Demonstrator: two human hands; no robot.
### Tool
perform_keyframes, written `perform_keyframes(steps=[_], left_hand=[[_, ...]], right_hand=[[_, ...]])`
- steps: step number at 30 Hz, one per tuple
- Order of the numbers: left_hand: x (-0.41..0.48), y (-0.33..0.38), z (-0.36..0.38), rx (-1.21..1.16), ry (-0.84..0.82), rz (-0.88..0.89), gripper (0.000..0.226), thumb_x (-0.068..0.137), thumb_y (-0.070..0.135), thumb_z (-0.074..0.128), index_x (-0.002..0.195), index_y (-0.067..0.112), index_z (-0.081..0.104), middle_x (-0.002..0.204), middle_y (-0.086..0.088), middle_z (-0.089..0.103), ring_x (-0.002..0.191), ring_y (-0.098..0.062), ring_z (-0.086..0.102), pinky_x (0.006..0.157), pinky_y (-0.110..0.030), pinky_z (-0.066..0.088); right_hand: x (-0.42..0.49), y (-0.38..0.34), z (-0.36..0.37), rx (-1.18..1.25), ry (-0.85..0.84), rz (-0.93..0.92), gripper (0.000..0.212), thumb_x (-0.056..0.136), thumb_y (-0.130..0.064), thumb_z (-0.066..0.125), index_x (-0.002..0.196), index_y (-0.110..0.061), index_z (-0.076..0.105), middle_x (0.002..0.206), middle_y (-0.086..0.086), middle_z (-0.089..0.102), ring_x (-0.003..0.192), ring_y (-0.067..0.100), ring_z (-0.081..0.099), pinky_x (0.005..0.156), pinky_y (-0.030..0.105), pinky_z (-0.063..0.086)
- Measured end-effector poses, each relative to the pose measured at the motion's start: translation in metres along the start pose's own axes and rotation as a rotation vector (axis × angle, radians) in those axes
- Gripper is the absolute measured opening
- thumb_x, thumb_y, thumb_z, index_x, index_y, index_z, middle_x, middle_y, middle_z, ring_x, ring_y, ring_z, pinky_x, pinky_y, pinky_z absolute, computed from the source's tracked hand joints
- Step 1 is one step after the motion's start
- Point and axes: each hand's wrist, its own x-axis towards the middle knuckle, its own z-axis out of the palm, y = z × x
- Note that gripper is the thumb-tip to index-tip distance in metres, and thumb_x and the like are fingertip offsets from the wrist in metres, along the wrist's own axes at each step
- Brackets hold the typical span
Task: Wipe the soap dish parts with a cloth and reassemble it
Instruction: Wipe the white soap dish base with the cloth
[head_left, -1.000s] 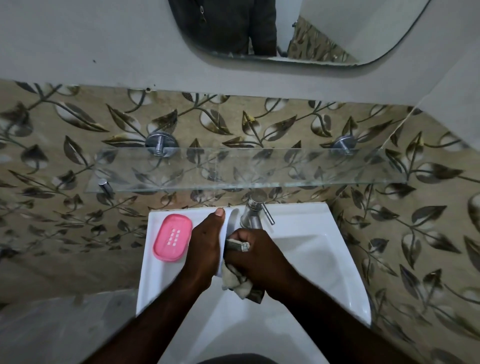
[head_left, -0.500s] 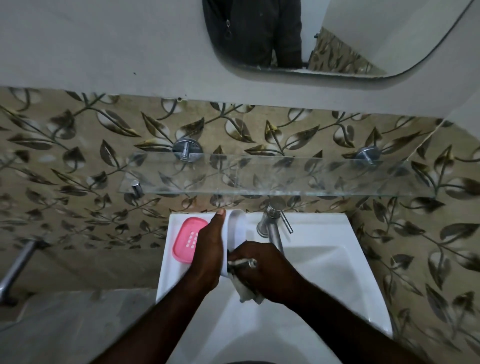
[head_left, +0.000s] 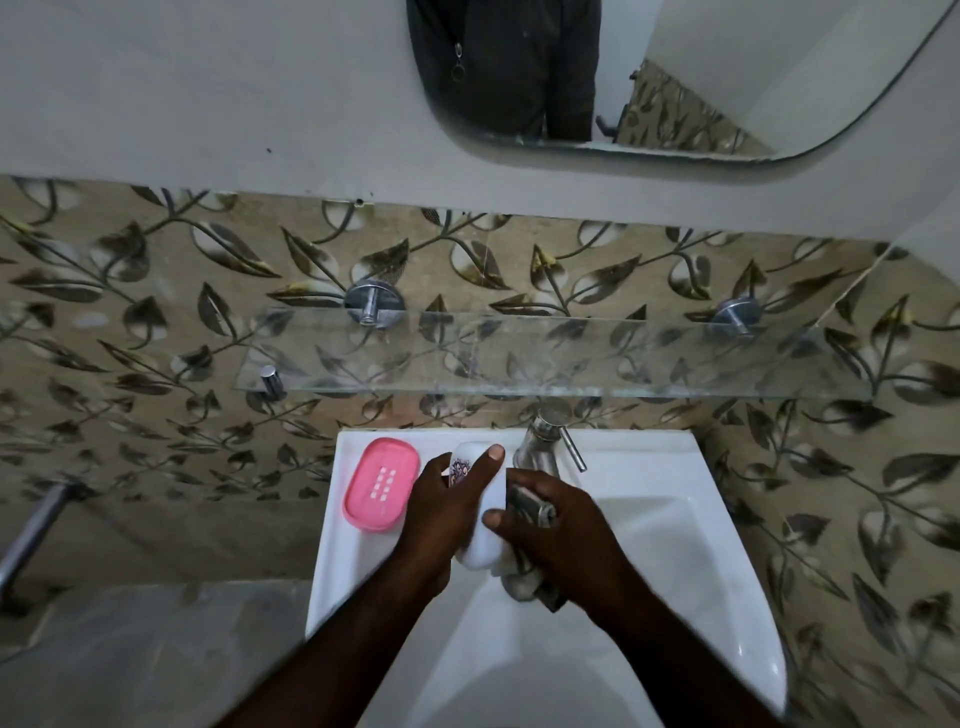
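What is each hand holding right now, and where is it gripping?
The left hand grips the white oval plastic soap dish shell across its middle. The right hand holds a bunched grey cloth against the shell's right edge.

Item count at the sink (head_left: 649, 457): two soap dish parts, being one pink tray (head_left: 382, 483) and one white shell (head_left: 485, 545); one cloth (head_left: 519, 577); two hands, left hand (head_left: 441, 514) and right hand (head_left: 561, 530); one tap (head_left: 540, 441); one glass shelf (head_left: 571, 358); one mirror (head_left: 675, 78).

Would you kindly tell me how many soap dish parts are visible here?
2. The pink slotted tray lies on the left ledge of the sink; the white part is gripped by the left hand beside the cloth. More may be hidden.
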Motion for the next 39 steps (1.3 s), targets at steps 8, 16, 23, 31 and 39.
perform_keyframes(steps=[8,16,23,31,39], left_hand=[[0.0,0.0,-0.01,0.194,0.072,-0.04,0.073,0.062,0.08,0.062,0.092,0.014,0.071,0.083,-0.003,0.075,0.077,-0.019,0.071,0.071,-0.036,0.057],[0.008,-0.003,-0.03,-0.493,-0.421,-0.282,0.084,0.06,0.063,0.077,0.12,0.006,0.066,0.12,-0.021,0.064,0.103,-0.032,0.063,0.094,-0.045,0.047],[0.01,-0.014,-0.033,-0.783,-0.495,-0.209,0.081,0.057,0.032,0.089,0.123,-0.004,0.06,0.123,-0.024,0.063,0.109,-0.034,0.063,0.102,-0.046,0.044],[0.012,-0.019,-0.033,-0.709,-0.465,-0.356,0.07,0.05,0.038,0.092,0.105,-0.001,0.072,0.11,-0.023,0.07,0.097,-0.034,0.069,0.083,-0.044,0.056],[0.004,-0.018,-0.035,-0.64,-0.592,-0.369,0.091,0.05,0.057,0.087,0.122,0.007,0.065,0.128,-0.022,0.061,0.11,-0.034,0.063,0.098,-0.045,0.046]], right_hand=[[0.001,0.012,-0.002,0.145,-0.082,0.115,0.021,0.077,-0.022,0.081,0.093,-0.014,0.07,0.076,0.021,0.073,0.061,0.038,0.072,0.057,0.052,0.058],[0.01,0.012,-0.016,0.455,-0.167,0.143,0.042,0.072,-0.025,0.083,0.106,-0.005,0.07,0.105,0.029,0.069,0.089,0.036,0.069,0.074,0.042,0.058],[0.019,0.015,-0.031,0.524,-0.194,0.14,0.032,0.075,-0.02,0.08,0.101,-0.005,0.071,0.099,0.02,0.072,0.084,0.028,0.07,0.072,0.035,0.057],[0.018,0.025,-0.024,0.35,-0.301,0.193,0.032,0.083,-0.017,0.073,0.109,0.001,0.067,0.105,0.024,0.069,0.095,0.033,0.065,0.089,0.047,0.052],[0.021,0.015,-0.023,-0.043,-0.118,0.13,0.015,0.077,-0.014,0.079,0.091,-0.018,0.076,0.083,0.007,0.077,0.074,0.013,0.071,0.069,0.029,0.058]])
